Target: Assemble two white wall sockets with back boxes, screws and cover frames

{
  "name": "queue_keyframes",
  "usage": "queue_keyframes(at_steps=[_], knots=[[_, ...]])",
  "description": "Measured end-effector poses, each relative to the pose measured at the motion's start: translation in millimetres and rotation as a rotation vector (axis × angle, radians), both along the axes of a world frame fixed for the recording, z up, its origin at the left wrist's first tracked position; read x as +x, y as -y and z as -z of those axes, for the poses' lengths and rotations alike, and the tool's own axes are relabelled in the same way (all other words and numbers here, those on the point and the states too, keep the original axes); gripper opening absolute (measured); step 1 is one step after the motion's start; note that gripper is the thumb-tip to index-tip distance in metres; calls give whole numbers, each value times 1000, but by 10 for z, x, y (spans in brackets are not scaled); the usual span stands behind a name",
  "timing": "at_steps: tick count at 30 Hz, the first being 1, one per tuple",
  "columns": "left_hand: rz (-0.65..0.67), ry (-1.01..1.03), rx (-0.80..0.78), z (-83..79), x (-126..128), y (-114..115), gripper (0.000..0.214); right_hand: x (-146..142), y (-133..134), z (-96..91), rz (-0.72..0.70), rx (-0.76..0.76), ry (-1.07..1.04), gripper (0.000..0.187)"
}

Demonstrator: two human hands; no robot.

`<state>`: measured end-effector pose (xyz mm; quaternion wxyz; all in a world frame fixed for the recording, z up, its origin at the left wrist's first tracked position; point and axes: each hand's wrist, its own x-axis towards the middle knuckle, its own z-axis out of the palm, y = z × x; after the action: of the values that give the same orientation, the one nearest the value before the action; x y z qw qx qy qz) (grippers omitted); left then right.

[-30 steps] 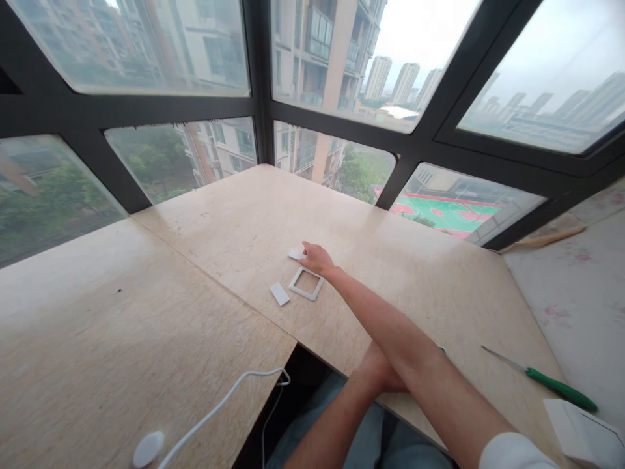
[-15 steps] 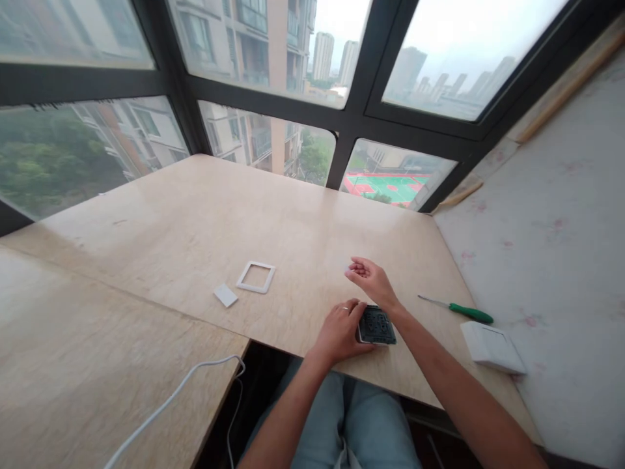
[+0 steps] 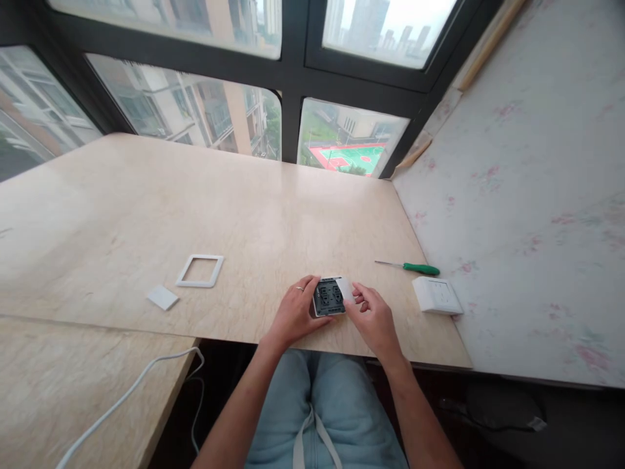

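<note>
My left hand (image 3: 294, 314) grips a dark square switch module (image 3: 329, 297) by its left side, just above the near edge of the beige table (image 3: 254, 208). My right hand (image 3: 374, 317) pinches a small white rocker plate (image 3: 346, 288) and holds it against the module's right side. A white square frame (image 3: 200, 271) and another small white plate (image 3: 163, 297) lie flat on the table to the left, away from both hands.
A green-handled screwdriver (image 3: 410, 267) and a white wall socket (image 3: 437, 295) lie at the table's right edge beside a floral-papered wall (image 3: 517, 195). A white cable (image 3: 127, 394) runs over the lower left tabletop. Dark-framed windows (image 3: 293, 78) stand behind. My knees are under the table edge.
My right hand picked a white plate from beside the frame and carried it back to the module that my left hand holds. The view swung right and down.
</note>
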<state>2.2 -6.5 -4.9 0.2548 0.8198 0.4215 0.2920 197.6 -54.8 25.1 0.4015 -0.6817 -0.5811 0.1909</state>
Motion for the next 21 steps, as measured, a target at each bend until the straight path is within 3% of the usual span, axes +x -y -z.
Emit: queue_keyframes(at_steps=[7, 15, 17, 21], knots=[[9, -32, 11, -15, -6, 6, 90, -187, 4, 7, 1, 62, 134, 37], [4, -17, -1, 2, -6, 6, 91, -151, 32, -101, -78, 51, 200, 38], [11, -18, -6, 7, -9, 2, 95, -84, -8, -136, -141, 38, 221, 47], [11, -34, -14, 7, -13, -4, 97, 112, -170, -166, -407, -20, 272, 66]])
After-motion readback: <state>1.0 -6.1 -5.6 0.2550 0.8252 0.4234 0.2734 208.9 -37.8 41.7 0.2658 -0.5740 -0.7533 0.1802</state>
